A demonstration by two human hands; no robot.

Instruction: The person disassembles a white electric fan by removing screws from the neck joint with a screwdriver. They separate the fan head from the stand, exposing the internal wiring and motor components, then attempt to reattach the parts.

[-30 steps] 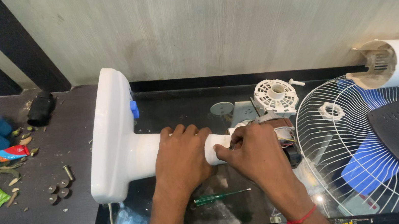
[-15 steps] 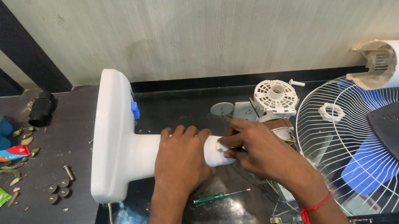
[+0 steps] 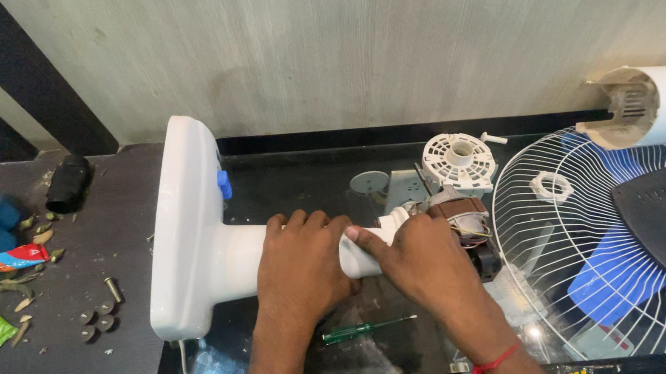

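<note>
The white fan stand (image 3: pixel 193 231) lies on its side on the dark worktop (image 3: pixel 97 218), base toward the left. The left hand (image 3: pixel 300 260) wraps closed around the stand's neck. The right hand (image 3: pixel 424 261) grips the neck's end, just beside the fan motor (image 3: pixel 457 218). A green screwdriver (image 3: pixel 364 328) lies just below the stand. A wire fan guard (image 3: pixel 606 245) rests right of the stand, and loose screws (image 3: pixel 101 310) lie left of its base.
</note>
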